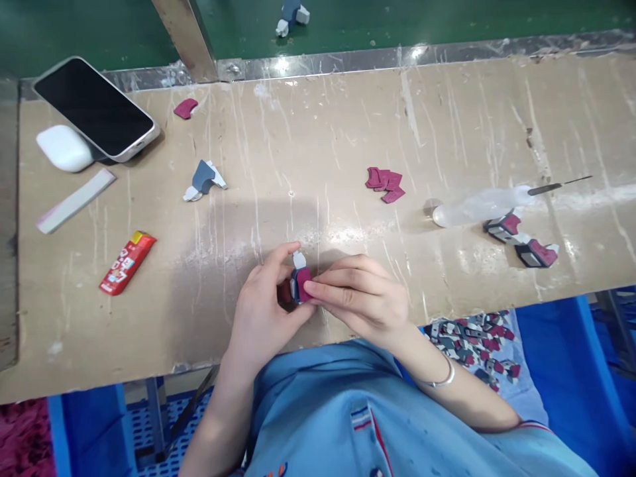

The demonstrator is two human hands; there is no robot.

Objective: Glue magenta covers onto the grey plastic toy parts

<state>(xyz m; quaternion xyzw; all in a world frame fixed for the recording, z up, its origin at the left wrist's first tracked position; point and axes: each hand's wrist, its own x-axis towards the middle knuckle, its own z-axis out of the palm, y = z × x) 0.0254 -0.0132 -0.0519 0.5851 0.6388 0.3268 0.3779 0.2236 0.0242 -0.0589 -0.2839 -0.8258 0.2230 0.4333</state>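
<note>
A small toy part (301, 283), dark blue and maroon with a light grey tip pointing up, is held between my hands near the table's front edge. My left hand (264, 306) grips it from the left, with the fingers curled round its side. The closed fingertips of my right hand (358, 295) press on its maroon face. Several maroon pieces (386, 183) lie in a small pile beyond my right hand. A blue-grey and white part (203, 180) rests farther to the left, and a single maroon piece (185, 108) lies behind it.
On the left are a phone (97, 109), a white case (64, 148), a pale strip (76, 201) and a red packet (128, 263). A translucent bottle with a needle tip (479, 205) lies beside two finished-looking parts (536, 254) on the right. Below sits a blue bin (561, 358).
</note>
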